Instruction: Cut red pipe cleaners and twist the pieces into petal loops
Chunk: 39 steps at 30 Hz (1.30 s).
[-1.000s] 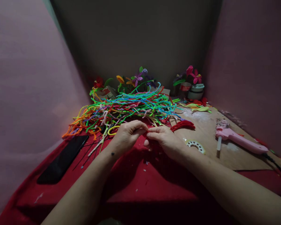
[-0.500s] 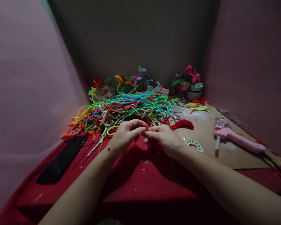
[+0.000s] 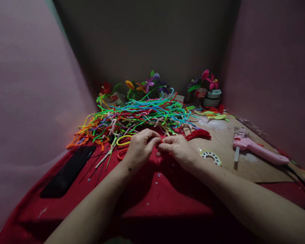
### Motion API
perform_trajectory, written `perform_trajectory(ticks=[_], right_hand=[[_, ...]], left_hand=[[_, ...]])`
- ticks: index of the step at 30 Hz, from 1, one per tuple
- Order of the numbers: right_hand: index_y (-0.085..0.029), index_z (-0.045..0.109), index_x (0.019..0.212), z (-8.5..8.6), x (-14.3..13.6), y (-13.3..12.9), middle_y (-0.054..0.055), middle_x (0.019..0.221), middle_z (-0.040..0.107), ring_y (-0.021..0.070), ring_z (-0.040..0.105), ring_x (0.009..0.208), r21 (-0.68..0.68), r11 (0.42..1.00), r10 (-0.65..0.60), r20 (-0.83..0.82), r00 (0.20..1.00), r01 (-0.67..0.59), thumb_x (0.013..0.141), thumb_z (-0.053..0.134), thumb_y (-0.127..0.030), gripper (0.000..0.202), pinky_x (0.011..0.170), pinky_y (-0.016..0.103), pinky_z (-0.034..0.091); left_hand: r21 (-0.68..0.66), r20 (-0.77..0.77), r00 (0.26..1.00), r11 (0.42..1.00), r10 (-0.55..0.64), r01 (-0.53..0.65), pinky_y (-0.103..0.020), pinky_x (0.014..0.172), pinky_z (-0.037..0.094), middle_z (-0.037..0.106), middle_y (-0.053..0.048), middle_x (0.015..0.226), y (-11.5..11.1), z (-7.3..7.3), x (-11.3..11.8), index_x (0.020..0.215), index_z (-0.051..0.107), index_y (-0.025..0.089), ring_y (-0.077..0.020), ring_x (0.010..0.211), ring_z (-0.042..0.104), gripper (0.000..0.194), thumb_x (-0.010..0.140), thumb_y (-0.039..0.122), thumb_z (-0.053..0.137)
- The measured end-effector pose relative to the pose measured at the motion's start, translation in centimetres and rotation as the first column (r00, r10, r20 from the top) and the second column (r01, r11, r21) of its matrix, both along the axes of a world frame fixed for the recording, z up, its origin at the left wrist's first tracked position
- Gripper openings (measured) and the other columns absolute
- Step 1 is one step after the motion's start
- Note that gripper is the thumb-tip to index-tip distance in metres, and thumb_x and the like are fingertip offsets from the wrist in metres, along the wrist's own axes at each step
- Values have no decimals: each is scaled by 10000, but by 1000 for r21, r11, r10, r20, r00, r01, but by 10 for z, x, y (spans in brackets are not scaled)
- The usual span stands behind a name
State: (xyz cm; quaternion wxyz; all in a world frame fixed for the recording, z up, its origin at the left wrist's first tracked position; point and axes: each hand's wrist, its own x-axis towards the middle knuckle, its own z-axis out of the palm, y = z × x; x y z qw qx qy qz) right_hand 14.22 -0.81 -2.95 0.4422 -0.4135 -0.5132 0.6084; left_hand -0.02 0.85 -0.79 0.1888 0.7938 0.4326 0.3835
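Observation:
My left hand and my right hand meet fingertip to fingertip above the red cloth. Both are closed in a pinch around something small and red, mostly hidden by the fingers; it cannot be made out. Behind them lies a large heap of coloured pipe cleaners. Just right of my right hand, a bundle of red fuzzy pieces rests at the board's edge. Yellow and red loops, like scissor handles, show beside my left hand.
A black phone lies at the left. On the brown board are a pink glue gun with its cord and a roll of tape. Fuzzy flowers and a lidded jar stand at the back.
My left wrist has turned and shifted right, uncovering the red loop beside it. The fingertips of both hands are still together. The view has moved slightly.

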Motion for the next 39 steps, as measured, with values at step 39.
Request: perform_trajectory(ticks=[39], right_hand=[[-131, 564, 526, 6, 3, -4, -52, 456, 449, 46, 312, 413, 18, 997, 80, -84, 993, -79, 622, 613, -216, 137, 449, 236, 210]], left_hand=[[-487, 330, 936, 827, -123, 281, -207, 477, 315, 511, 31, 549, 4, 9, -10, 714, 602, 128, -62, 482, 415, 165, 699, 291, 624]])
